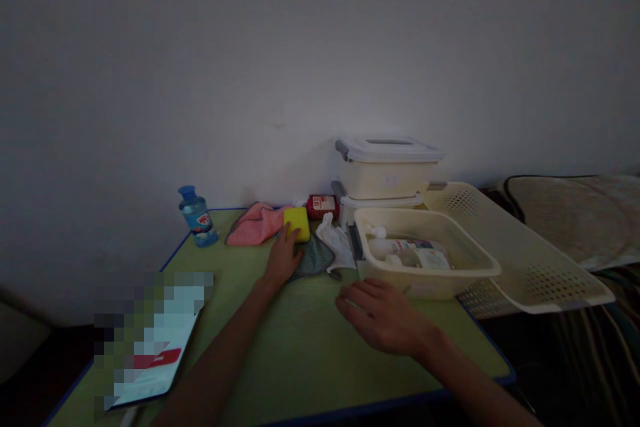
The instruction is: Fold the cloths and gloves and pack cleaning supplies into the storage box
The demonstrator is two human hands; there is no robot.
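Observation:
My left hand (284,259) reaches over the table, its fingertips touching the lower left edge of a yellow sponge (297,221). Its thumb stands apart from the fingers and is not closed round the sponge. Under and beside the sponge lie a pink cloth (257,223) and a grey-green cloth (315,259). My right hand (377,313) hovers palm down before the near left corner of an open cream bin (425,283), fingers loosely bent, with nothing visible in them. Inside the bin lie white bottles (417,250) with printed labels.
A white cloth (336,240) and a red packet (323,205) lie left of two stacked lidded boxes (393,177). A blue bottle (199,217) stands far left. Nearer is a tablet (155,360), partly pixelated. A large perforated basket (520,240) overhangs the table's right edge.

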